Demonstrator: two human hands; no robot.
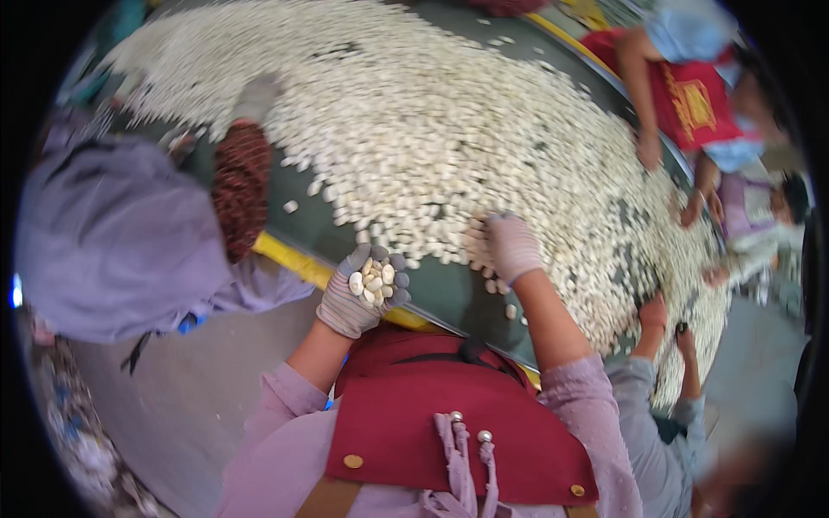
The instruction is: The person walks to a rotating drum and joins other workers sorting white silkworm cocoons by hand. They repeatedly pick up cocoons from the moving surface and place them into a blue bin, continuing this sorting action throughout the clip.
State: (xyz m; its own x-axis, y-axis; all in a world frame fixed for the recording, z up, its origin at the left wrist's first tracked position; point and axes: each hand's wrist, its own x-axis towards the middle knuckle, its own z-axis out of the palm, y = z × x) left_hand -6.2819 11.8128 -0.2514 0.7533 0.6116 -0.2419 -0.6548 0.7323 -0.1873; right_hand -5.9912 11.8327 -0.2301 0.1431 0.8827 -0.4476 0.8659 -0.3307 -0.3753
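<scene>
My left hand [359, 294], in a striped knit glove with grey fingertips, is cupped palm up at the table's near edge. It holds a small heap of pale, flat bean-like pieces [374, 281], some yellowish. My right hand [511, 247], in a similar glove, reaches palm down onto the near edge of a wide spread of whitish bean-like pieces [414, 149]. Its fingertips touch the pieces and are partly hidden, so I cannot tell whether it grips any. The spread lies on a dark green table surface [453, 291].
A yellow edge strip [291, 260] runs along the table's near side. A co-worker in a purple-grey garment [123, 239] reaches in at the left with a gloved hand [258, 97]. Several co-workers' bare hands work at the right, one [649, 150] beside a red apron [693, 103].
</scene>
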